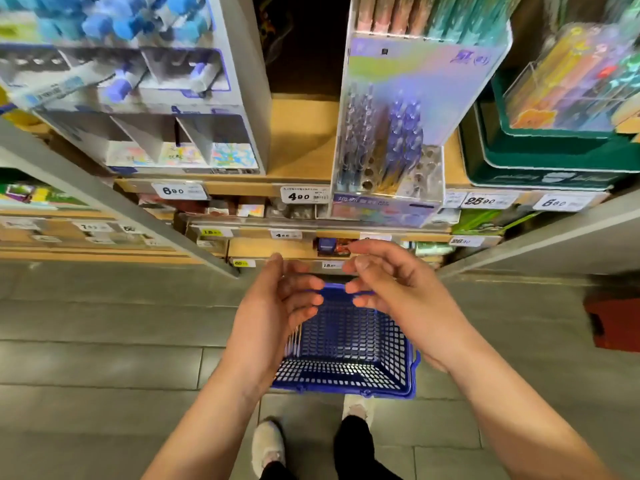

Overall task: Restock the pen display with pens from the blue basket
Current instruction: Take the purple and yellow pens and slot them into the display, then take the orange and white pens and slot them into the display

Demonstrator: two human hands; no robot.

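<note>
The blue basket [346,368] stands on the floor just in front of my feet. A few thin pens [293,342] lean against its left inner wall. My left hand [277,306] and my right hand [394,289] hover above the basket's far rim, palms facing each other. Their fingers are loosely curled, and I see nothing held in either. Higher up, on the wooden shelf, is the pen display [388,150]. It is a clear, iridescent stand with blue pens in its left and middle holes and several empty holes on the right.
A grey-white marker display [156,98] stands to the left on the same shelf, and a green tray [540,157] of packaged goods to the right. Price tags [301,195] line the shelf edges. Lower shelves hold small boxes. A red object [613,323] lies on the floor at right.
</note>
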